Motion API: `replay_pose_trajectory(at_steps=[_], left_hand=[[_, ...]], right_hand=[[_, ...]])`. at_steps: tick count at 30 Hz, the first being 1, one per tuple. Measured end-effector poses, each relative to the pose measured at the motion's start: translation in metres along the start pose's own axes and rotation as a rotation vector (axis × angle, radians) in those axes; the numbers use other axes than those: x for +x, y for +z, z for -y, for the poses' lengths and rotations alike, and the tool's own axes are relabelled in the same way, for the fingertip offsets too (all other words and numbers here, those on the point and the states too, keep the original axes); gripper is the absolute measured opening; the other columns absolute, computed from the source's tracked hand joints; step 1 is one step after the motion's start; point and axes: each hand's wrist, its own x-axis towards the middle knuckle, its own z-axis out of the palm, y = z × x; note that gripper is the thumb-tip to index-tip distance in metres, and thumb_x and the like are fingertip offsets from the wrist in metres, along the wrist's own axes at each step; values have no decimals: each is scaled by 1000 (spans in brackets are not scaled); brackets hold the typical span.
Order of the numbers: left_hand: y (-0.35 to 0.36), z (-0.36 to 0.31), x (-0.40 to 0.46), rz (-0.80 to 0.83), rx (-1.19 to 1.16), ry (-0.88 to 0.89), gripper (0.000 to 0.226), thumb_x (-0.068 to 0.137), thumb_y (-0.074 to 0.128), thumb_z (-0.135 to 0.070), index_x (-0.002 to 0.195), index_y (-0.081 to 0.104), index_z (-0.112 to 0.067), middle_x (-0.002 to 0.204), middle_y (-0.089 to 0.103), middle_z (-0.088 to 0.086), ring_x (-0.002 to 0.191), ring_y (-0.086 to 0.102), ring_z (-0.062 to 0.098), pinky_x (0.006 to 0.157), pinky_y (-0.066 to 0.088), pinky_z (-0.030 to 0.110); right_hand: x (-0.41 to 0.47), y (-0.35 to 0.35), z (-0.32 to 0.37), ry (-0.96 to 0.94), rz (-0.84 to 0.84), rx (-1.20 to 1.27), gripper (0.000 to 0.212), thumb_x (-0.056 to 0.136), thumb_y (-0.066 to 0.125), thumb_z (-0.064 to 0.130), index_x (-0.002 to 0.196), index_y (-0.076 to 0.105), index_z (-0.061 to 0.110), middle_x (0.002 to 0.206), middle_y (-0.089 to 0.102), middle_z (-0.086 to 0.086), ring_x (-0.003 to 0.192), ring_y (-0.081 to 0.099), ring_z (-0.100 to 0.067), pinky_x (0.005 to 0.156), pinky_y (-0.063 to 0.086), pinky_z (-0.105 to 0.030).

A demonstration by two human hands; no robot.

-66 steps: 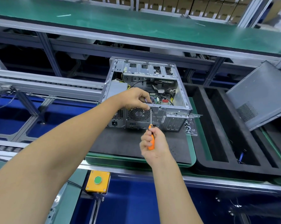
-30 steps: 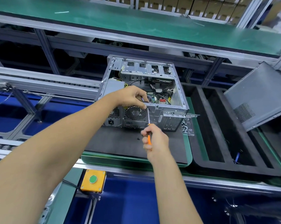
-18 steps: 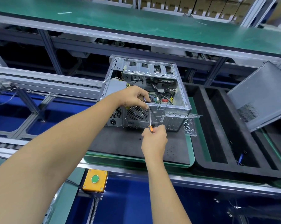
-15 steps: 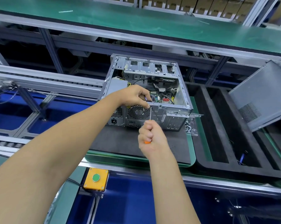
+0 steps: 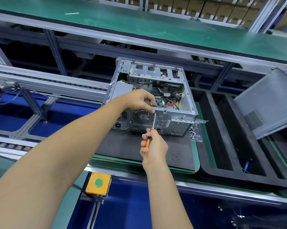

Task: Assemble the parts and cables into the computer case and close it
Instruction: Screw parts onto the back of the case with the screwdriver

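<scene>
Head view: open computer case (image 5: 177, 113) on counter mat (image 5: 123, 146). Left hand (image 5: 139, 100) pinching at rear top edge; right hand (image 5: 153, 144) gripping screwdriver (image 5: 154, 120). Step judged: screw-fastening. Next: steady turning.

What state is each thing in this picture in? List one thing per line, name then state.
computer case: open on top, side panel off
side panel: detached, tilted at the right
screwdriver: upright, tip at the case's rear edge
right hand: grips the screwdriver handle
left hand: fingers curled at the case's rear edge
bag of screws: lying beside the case
</scene>
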Motion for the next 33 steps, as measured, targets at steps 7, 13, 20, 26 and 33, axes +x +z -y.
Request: replay_pose_trajectory(at_steps=[7, 13, 20, 26, 33], left_hand=[[0, 0, 0, 3, -1, -4, 22, 81, 85, -20, 100, 75, -16, 92, 78, 9, 94, 74, 26, 97, 55, 50], [0, 1, 2, 3, 3, -5, 23, 81, 86, -20, 100, 75, -16, 92, 78, 6, 92, 75, 21, 96, 56, 47], [1, 4, 2, -11, 20, 4, 24, 80, 86, -23, 100, 75, -18, 93, 78, 9, 95, 73, 30, 96, 54, 54], [0, 3, 2, -15, 19, 3, 23, 78, 87, -24, 98, 76, -18, 92, 77, 11, 94, 72, 32, 94, 54, 55], [0, 1, 0, 5, 12, 7, 29, 71, 85, -36, 95, 76, -22, 90, 77, 6, 93, 73, 30, 95, 54, 55]], right_hand=[[12, -5, -15, -446, -184, -415, 23, 89, 54, 10, 83, 34, 18, 71, 59, -9, 53, 44, -24, 51, 34, -33], [13, -13, -19, -695, -431, -835, 29, 85, 58, 11, 83, 33, 24, 64, 56, 7, 55, 50, -12, 47, 27, -28], [17, -18, -24, -796, -543, -1087, 21, 93, 56, 21, 86, 36, 24, 56, 49, 7, 49, 40, -9, 47, 17, -27], [17, -25, 4, 202, 240, 221, 19, 93, 48, 7, 77, 44, 17, 51, 42, 7, 30, 24, -8, 29, 14, -19], [9, -18, -6, -298, -301, -291, 16, 81, 67, 8, 94, 59, 13, 63, 60, 2, 46, 45, -17, 46, 30, -25]])
